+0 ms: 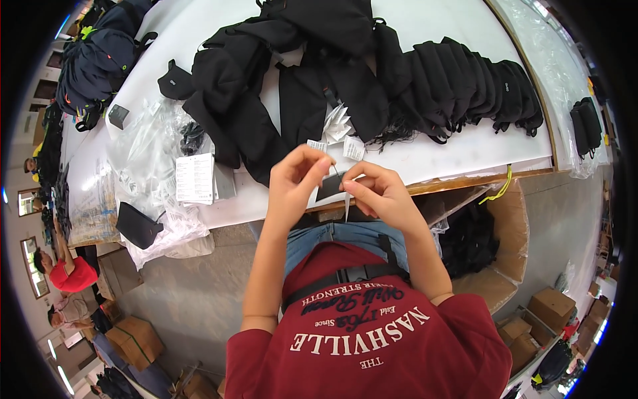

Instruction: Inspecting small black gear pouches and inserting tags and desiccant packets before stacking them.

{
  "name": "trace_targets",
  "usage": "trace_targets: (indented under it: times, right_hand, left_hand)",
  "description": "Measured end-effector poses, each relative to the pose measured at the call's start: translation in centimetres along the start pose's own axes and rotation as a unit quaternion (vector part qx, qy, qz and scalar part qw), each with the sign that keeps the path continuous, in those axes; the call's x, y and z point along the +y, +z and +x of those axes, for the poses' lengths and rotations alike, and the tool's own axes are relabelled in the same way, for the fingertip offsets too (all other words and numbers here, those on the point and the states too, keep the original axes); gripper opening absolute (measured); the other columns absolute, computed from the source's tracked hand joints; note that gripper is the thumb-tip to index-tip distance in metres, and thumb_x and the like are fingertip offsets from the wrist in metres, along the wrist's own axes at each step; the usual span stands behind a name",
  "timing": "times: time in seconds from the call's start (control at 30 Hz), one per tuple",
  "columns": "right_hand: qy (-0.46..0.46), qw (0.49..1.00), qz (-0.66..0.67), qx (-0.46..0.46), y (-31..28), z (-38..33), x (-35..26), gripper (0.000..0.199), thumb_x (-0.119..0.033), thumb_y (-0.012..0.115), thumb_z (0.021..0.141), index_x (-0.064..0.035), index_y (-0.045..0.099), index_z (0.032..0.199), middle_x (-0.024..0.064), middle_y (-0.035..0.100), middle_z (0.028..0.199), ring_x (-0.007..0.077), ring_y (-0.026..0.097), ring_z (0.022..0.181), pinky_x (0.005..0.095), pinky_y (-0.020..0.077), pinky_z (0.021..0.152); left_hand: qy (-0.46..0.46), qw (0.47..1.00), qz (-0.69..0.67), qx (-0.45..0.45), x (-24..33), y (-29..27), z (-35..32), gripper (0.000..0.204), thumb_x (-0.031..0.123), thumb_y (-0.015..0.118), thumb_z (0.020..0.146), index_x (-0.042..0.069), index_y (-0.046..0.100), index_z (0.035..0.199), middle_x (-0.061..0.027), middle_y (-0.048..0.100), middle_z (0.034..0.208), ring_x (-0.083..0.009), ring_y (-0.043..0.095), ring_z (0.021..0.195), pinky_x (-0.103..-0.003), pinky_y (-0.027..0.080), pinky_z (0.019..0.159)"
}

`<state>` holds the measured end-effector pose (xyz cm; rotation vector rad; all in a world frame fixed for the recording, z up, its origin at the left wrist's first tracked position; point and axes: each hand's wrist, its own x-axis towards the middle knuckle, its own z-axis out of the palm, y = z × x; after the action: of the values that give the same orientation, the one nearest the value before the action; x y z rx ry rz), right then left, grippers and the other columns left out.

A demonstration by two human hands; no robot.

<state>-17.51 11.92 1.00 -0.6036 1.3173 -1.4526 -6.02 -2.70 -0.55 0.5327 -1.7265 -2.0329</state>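
Observation:
At the table's near edge, my hands work close together over a small black hang tag [328, 189]. My left hand [296, 178] pinches the tag's thin dark string between thumb and forefinger. With thumb and fingertips, my right hand [380, 193] grips the right side of the tag, where a narrow white label [347, 207] hangs down. Just beyond my fingers lie a loose white paper label [353, 148] and a small pile of white labels [337, 122]. These rest against a heap of black fabric bags [299, 100].
A row of black pouches [458, 86] stands at the right. On the left are crumpled clear plastic bags [149, 143], a stack of printed cards [194, 178] and a black pouch [138, 225]. Below the edge, a cardboard box [515, 233] holds black items. A person in red [72, 274] is far left.

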Motion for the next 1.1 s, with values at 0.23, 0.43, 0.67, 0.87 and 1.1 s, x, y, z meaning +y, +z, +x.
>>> trace_targets:
  times: [0.23,0.43,0.67,0.87,1.1]
  right_hand:
    - [-0.025,0.998,0.023,0.052,-0.4,-0.4,0.2,0.013,-0.014,0.060,0.090,-0.0011,0.059,0.089,-0.0053,0.048,0.056,0.0005,0.038,0.048,0.0177,0.0256,0.044]
    - [-0.031,0.997,0.018,0.075,-0.4,-1.2,0.3,0.013,-0.014,0.061,0.090,-0.0016,0.059,0.090,-0.0049,0.049,0.056,0.0005,0.037,0.046,0.0174,0.0247,0.042]
    - [-0.045,0.991,0.012,0.127,-1.9,-1.7,0.8,0.014,-0.015,0.061,0.089,-0.0017,0.060,0.092,-0.0048,0.048,0.054,0.0012,0.038,0.045,0.0175,0.0258,0.041]
    - [-0.104,0.969,-0.051,0.220,-1.5,0.0,0.7,0.010,-0.013,0.062,0.088,-0.0044,0.062,0.092,-0.0064,0.046,0.054,0.0006,0.037,0.047,0.0180,0.0256,0.044]
    - [-0.184,0.931,-0.122,0.291,-1.7,0.3,3.1,0.006,-0.008,0.057,0.091,-0.0032,0.058,0.094,-0.0060,0.045,0.058,0.0006,0.038,0.051,0.0174,0.0263,0.046]
  left_hand:
    - [0.076,0.969,0.189,0.139,-2.2,-3.2,12.1,0.021,0.016,0.065,0.083,0.003,0.064,0.099,-0.0040,0.062,0.075,-0.0095,0.053,0.058,-0.024,0.043,0.055]
    - [0.152,0.901,0.400,0.069,-4.4,1.3,16.8,0.032,0.021,0.068,0.078,0.008,0.061,0.106,-0.0082,0.056,0.077,-0.0262,0.058,0.072,-0.036,0.047,0.067]
    - [0.276,0.840,0.457,0.097,-3.0,4.0,16.3,0.016,0.017,0.070,0.077,0.003,0.065,0.082,-0.0069,0.052,0.095,-0.0268,0.055,0.084,-0.037,0.047,0.070]
    - [0.245,0.902,0.356,0.010,2.2,4.0,10.7,0.017,0.017,0.072,0.072,0.002,0.065,0.073,-0.0075,0.058,0.071,-0.0280,0.056,0.071,-0.036,0.047,0.067]
    - [0.047,0.994,0.073,-0.067,-1.8,4.5,4.6,0.022,0.008,0.058,0.076,-0.001,0.069,0.094,-0.0130,0.069,0.079,-0.0151,0.064,0.069,-0.028,0.048,0.063]
